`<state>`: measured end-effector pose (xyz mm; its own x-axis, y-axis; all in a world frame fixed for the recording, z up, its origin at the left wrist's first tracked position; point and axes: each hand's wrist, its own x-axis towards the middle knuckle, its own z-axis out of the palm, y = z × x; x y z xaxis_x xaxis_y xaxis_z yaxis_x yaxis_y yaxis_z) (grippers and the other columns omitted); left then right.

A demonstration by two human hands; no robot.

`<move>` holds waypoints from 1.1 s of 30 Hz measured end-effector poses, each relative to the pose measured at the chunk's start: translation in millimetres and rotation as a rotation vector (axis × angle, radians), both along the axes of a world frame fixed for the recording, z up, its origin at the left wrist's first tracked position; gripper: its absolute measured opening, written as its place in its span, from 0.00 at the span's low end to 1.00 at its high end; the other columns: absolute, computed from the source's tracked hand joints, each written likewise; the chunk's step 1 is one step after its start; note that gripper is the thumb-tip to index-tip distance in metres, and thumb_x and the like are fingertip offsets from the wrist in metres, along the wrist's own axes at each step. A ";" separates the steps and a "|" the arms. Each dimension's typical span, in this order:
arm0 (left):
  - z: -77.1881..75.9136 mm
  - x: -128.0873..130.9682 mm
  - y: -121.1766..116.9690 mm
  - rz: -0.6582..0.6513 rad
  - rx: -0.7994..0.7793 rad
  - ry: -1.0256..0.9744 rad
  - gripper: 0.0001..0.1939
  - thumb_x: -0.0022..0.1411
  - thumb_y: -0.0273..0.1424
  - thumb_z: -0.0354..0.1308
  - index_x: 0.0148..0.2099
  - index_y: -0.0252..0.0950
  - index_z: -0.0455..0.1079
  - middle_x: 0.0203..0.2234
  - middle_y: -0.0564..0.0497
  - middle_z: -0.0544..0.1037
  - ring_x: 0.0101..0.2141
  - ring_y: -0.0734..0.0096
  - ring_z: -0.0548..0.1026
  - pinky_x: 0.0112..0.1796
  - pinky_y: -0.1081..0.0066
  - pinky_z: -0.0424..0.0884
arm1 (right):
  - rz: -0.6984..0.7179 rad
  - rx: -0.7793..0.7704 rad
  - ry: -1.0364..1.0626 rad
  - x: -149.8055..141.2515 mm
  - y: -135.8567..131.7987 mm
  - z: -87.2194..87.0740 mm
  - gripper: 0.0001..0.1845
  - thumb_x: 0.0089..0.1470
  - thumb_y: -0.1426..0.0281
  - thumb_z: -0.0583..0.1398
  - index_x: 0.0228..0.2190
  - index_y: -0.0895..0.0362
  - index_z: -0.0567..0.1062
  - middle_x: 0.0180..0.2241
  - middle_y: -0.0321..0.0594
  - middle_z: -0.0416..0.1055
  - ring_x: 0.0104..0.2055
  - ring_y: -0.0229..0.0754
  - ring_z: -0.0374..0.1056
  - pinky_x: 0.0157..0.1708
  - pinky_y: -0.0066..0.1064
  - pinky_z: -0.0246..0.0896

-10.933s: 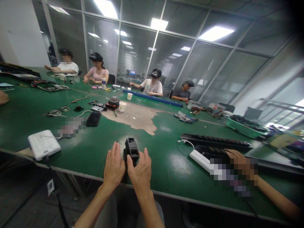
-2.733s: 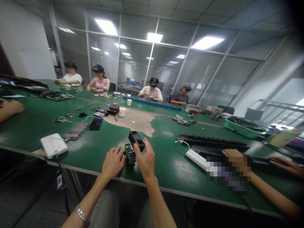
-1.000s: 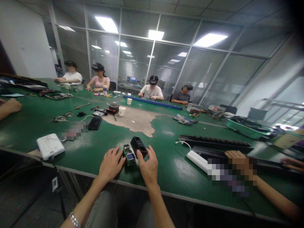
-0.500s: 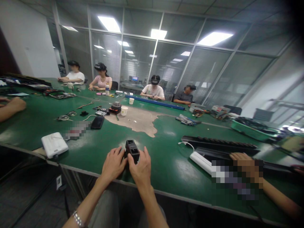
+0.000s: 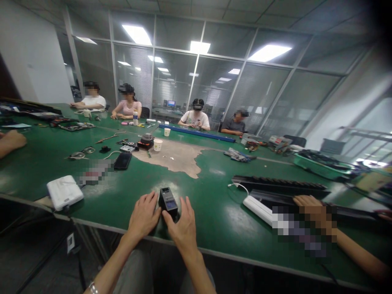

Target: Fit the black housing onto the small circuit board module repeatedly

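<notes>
Evidently between both hands — black device (image 5: 168, 203), right hand (image 5: 183, 221) clamped on it, left hand (image 5: 143, 216) alongside.

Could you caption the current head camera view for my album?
Two bare hands flank a small black device on a green table.

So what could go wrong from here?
The black box sits between the left hand and right hand, right thumb at its near end; an uneven push might tip or twist it. That thumb is also close to the small screen and could smudge it. The white box lies near the edge of the table, so a knock might send it off.
</notes>
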<state>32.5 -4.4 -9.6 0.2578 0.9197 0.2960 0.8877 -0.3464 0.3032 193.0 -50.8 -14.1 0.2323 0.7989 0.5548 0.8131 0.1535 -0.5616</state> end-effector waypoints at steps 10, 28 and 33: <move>5.8 -0.1 -2.1 -0.026 0.000 0.041 0.25 0.68 0.37 0.49 0.64 0.38 0.62 0.63 0.44 0.64 0.59 0.56 0.61 0.57 0.57 0.60 | 0.051 -0.021 0.062 -0.6 2.0 -0.7 0.34 0.53 0.49 0.61 0.52 0.61 0.72 0.61 0.59 0.59 0.62 0.58 0.59 0.58 0.49 0.56; -1.6 0.4 2.8 -0.025 0.014 0.023 0.26 0.66 0.37 0.52 0.65 0.38 0.61 0.62 0.45 0.65 0.59 0.56 0.61 0.56 0.57 0.60 | 0.095 0.044 0.258 -1.6 8.1 38.5 0.24 0.56 0.55 0.59 0.47 0.60 0.75 0.59 0.55 0.63 0.63 0.53 0.58 0.61 0.45 0.54; -0.4 0.8 3.4 -0.008 0.011 0.016 0.25 0.68 0.39 0.50 0.65 0.42 0.61 0.62 0.47 0.66 0.58 0.56 0.61 0.55 0.57 0.60 | 0.075 0.119 0.364 18.2 18.0 54.8 0.28 0.56 0.53 0.59 0.50 0.60 0.73 0.59 0.53 0.64 0.61 0.51 0.61 0.59 0.42 0.57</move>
<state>33.3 -1.0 -10.0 0.2701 0.9143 0.3018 0.8896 -0.3569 0.2850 211.3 -32.8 40.7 0.3741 0.7561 0.5371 0.5481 0.2869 -0.7857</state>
